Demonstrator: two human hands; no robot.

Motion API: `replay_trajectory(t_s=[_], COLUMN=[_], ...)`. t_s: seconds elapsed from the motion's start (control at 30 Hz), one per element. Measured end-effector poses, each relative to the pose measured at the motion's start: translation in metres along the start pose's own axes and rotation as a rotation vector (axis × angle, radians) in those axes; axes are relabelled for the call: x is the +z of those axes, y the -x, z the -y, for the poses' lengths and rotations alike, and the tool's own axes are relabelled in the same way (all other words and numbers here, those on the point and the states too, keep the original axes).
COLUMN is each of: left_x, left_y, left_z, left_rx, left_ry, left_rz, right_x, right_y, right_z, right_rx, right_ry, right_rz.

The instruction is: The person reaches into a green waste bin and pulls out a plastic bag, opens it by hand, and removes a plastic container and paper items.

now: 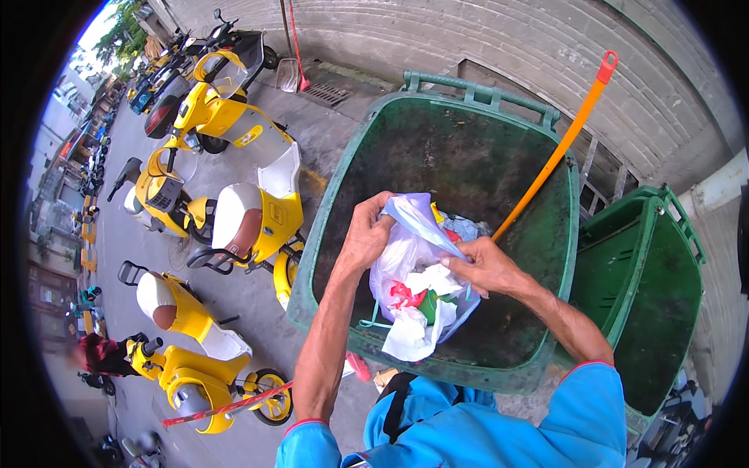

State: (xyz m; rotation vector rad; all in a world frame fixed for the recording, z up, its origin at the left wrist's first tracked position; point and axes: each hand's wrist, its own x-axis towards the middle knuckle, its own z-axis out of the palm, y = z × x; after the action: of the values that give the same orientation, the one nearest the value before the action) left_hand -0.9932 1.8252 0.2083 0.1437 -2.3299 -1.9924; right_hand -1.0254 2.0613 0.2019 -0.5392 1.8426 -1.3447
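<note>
Over a large green wheeled bin (333, 193), both hands grip the rim of a thin pale-purple plastic bag (398, 251). My left hand (368, 228) pinches the bag's edge on the left, and my right hand (485, 266) holds it on the right. The bag's mouth gapes, showing crumpled white paper (418, 333), a red wrapper (405, 295) and something green (431, 305). Beyond the bag, more rubbish (459, 227) lies inside the bin. An orange pole with a red end (559, 149) leans out over the bin's right rim; its lower end is hidden.
A second green bin (655, 304) stands at the right. Yellow scooters (257, 216) are parked to the left. A red-and-white striped pole (228, 405) crosses near my left forearm. A dustpan (287, 75) and a red broom (303, 82) rest by the grey wall (374, 35).
</note>
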Motion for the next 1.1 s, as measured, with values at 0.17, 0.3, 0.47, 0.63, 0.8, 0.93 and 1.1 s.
replay_trajectory(t_s=[0.17, 0.3, 0.47, 0.63, 0.8, 0.93, 1.1], left_x=[-0.006, -0.004, -0.007, -0.005, 0.019, 0.009, 0.014], left_y=[0.004, 0.007, 0.015, 0.040, 0.064, 0.082, 0.081], left_z=[0.003, -0.005, -0.007, -0.026, -0.049, -0.060, -0.036], left_rx=[-0.072, -0.083, -0.046, 0.019, 0.171, 0.223, 0.214], left_ry=[0.090, 0.128, 0.117, 0.008, -0.043, -0.047, -0.033], left_rz=[0.051, 0.099, 0.091, 0.169, 0.286, 0.252, 0.256], right_x=[-0.011, -0.020, -0.034, -0.072, -0.086, -0.050, -0.009], right_y=[-0.002, -0.001, -0.004, -0.040, -0.108, -0.175, -0.179], right_z=[0.003, 0.003, 0.007, -0.012, -0.047, -0.058, -0.040], right_rx=[0.015, 0.043, 0.063, 0.075, 0.046, 0.033, -0.185], right_ry=[0.029, 0.008, 0.000, -0.083, 0.075, 0.145, 0.104], right_rz=[0.178, 0.296, 0.267, 0.035, -0.129, 0.093, 0.341])
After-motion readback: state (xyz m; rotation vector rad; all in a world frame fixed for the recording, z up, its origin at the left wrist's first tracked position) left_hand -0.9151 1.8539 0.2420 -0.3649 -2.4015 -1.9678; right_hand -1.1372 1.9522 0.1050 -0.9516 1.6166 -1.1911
